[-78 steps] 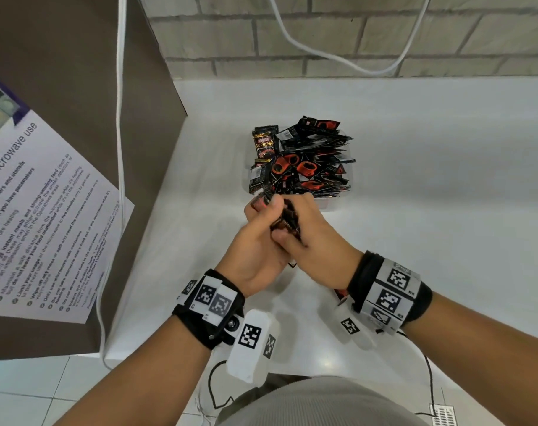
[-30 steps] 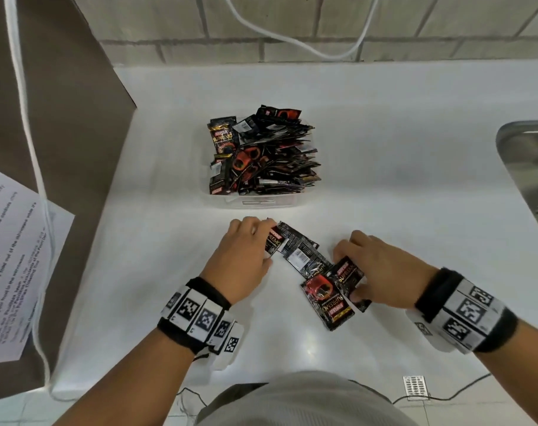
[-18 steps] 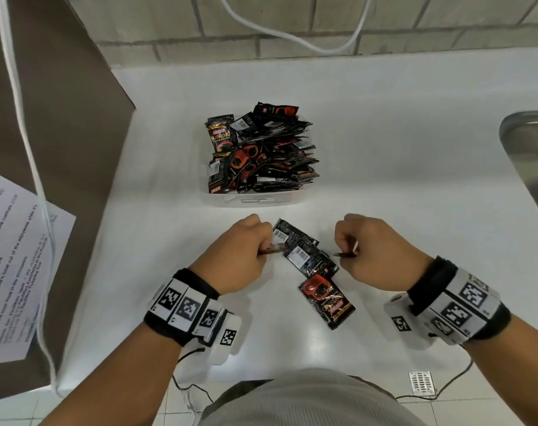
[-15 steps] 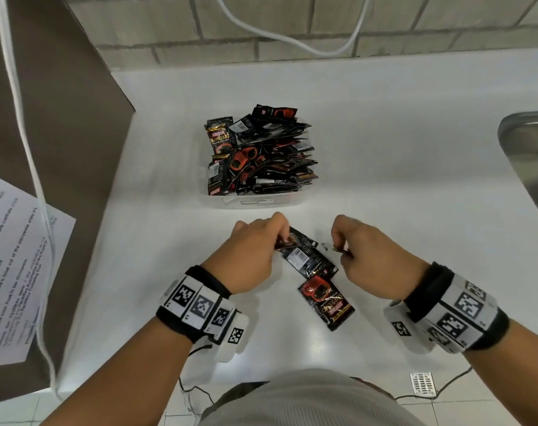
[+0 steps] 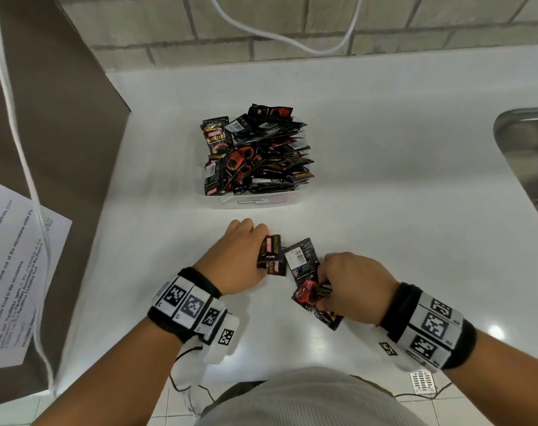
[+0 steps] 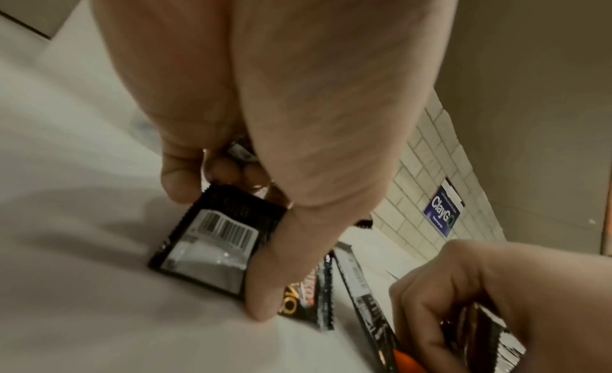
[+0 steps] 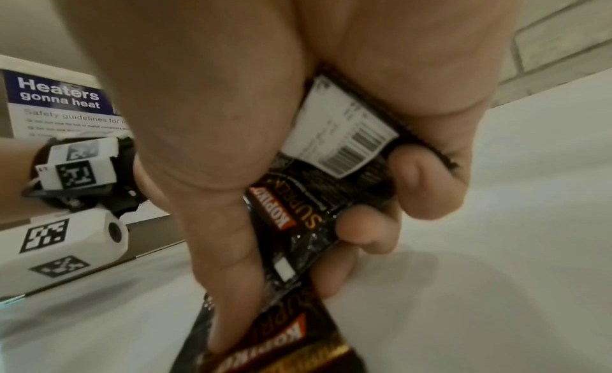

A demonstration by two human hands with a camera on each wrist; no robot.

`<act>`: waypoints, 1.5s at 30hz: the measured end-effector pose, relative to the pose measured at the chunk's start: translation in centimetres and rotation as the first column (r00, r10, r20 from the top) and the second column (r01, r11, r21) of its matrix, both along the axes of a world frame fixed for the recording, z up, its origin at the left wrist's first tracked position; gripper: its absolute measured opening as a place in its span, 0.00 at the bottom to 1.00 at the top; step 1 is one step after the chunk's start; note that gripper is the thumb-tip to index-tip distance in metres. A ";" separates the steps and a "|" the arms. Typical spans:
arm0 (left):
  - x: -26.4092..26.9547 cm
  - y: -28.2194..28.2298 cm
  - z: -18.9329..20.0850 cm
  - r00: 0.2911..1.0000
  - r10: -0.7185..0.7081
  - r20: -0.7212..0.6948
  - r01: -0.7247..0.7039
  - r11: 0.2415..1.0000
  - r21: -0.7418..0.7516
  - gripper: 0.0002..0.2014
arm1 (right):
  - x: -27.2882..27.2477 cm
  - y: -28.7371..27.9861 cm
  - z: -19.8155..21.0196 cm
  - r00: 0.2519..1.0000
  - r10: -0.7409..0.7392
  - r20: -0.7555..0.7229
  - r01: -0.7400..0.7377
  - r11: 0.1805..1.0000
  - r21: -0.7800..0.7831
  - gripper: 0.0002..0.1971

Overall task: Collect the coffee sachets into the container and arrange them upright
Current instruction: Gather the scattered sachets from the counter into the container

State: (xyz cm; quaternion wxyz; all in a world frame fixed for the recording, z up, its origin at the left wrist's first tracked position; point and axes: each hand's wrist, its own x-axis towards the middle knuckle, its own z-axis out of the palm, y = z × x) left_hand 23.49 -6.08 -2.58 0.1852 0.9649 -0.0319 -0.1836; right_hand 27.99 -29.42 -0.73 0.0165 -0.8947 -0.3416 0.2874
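A clear plastic container [image 5: 255,202] at the middle of the white counter is heaped with black and red coffee sachets [image 5: 258,155] lying in disorder. Nearer me, my left hand [image 5: 263,253] pinches a few sachets [image 5: 271,256] between thumb and fingers, their edge resting on the counter; the left wrist view shows the barcode side of one sachet [image 6: 212,242]. My right hand [image 5: 323,290] grips a small bundle of sachets [image 7: 331,169], and its thumb presses on a sachet lying on the counter [image 5: 324,316]. One loose sachet [image 5: 301,256] lies barcode up between the hands.
A steel sink [image 5: 525,155] is set into the counter at the right. A brown panel with a paper notice [image 5: 12,272] and a white cable [image 5: 25,149] stands at the left. The brick wall runs behind; the counter's front edge is under my wrists.
My right hand has moved nearer to me onto the red-printed sachet, still holding its bundle. My left hand has turned its sachets so that their printed face shows.
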 end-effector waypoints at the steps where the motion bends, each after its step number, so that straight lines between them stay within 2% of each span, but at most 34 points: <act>1: -0.6 0.5 0.1 1.000 0.007 0.001 -0.007 1.000 0.013 0.17 | -0.1 0.1 0.1 1.000 -0.005 0.010 0.005 1.000 0.019 0.13; 3: -1.7 1.6 0.4 1.000 0.022 -0.003 -0.022 0.999 0.028 0.15 | -0.3 0.2 0.0 0.999 -0.032 0.024 0.030 0.998 0.061 0.11; 7: -3.0 3.3 1.0 0.998 0.059 0.008 -0.059 0.998 0.007 0.14 | -0.4 0.4 -0.3 0.994 -0.081 -0.071 0.090 0.986 0.140 0.18; 10: -3.3 4.1 1.8 0.995 0.060 0.081 -0.054 0.996 -0.071 0.12 | -0.2 0.4 0.2 0.991 -0.040 -0.126 0.061 0.985 0.163 0.11; 12: -3.1 3.7 2.5 0.987 0.021 0.159 0.003 0.988 -0.152 0.10 | 0.0 0.2 0.9 0.976 -0.033 -0.214 0.083 0.970 0.229 0.15; 14: -2.5 2.6 3.0 0.979 -0.024 0.202 0.069 0.974 -0.217 0.11 | 0.7 -0.1 1.5 0.968 -0.079 -0.236 0.150 0.942 0.300 0.17; 17: -1.2 0.4 2.8 0.962 -0.146 0.231 0.197 0.957 -0.214 0.10 | 2.1 -0.7 2.5 0.966 -0.215 -0.146 0.253 0.907 0.336 0.09; 18: -0.8 -0.2 2.4 0.949 -0.197 0.247 0.246 0.951 -0.186 0.09 | 2.5 -1.0 2.6 0.957 -0.262 -0.124 0.290 0.890 0.353 0.07; 20: 0.0 -1.5 1.3 0.923 -0.296 0.245 0.337 0.930 -0.145 0.10 | 3.1 -1.4 2.6 0.928 -0.344 -0.141 0.371 0.826 0.425 0.13; 22: 0.4 -2.7 0.4 0.898 -0.400 0.185 0.420 0.904 -0.084 0.14 | 3.4 -1.6 2.5 0.904 -0.381 -0.196 0.426 0.750 0.506 0.18; 25: 0.4 -3.5 -0.3 0.891 -0.443 0.099 0.448 0.894 -0.026 0.18 | 3.5 -1.5 2.1 0.862 -0.371 -0.346 0.506 0.667 0.547 0.12; 27: 0.3 -3.4 -0.1 0.904 -0.415 0.102 0.416 0.909 0.016 0.17 | 3.5 -1.2 1.8 0.838 -0.341 -0.427 0.538 0.650 0.536 0.12; 30: -0.3 -2.8 -0.2 0.933 -0.359 0.034 0.358 0.933 0.032 0.21 | 3.4 -0.4 1.3 0.817 -0.316 -0.482 0.555 0.655 0.513 0.23; 33: -1.3 -1.7 -0.5 0.958 -0.284 -0.027 0.283 0.958 -0.051 0.26 | 3.1 0.8 1.6 0.832 -0.285 -0.476 0.526 0.676 0.516 0.31; 36: -2.3 -0.3 -0.1 0.996 -0.085 -0.039 0.073 0.968 -0.238 0.25 | 3.0 2.3 1.8 0.811 -0.259 -0.525 0.543 0.669 0.508 0.33; 38: -2.7 0.4 0.6 0.992 0.129 -0.010 -0.120 0.895 -0.430 0.31 | 2.9 3.5 2.2 0.781 -0.216 -0.586 0.564 0.649 0.511 0.35; 40: -2.9 0.5 1.7 0.951 0.307 0.037 -0.225 0.768 -0.600 0.43 | 2.5 4.9 2.9 0.762 -0.134 -0.633 0.564 0.618 0.548 0.37; 42: -2.8 0.0 2.7 0.916 0.394 0.082 -0.214 0.649 -0.731 0.54 | 1.7 6.6 3.8 0.753 -0.009 -0.658 0.546 0.565 0.618 0.43; 43: -2.4 -0.5 3.0 0.907 0.405 0.113 -0.176 0.609 -0.773 0.58 | 1.4 7.4 4.1 0.771 0.049 -0.634 0.508 0.553 0.661 0.46; 45: -1.7 -1.2 3.0 0.868 0.457 0.194 -0.114 0.564 -0.818 0.58 | 0.9 9.2 4.2 0.832 0.105 -0.545 0.414 0.536 0.736 0.49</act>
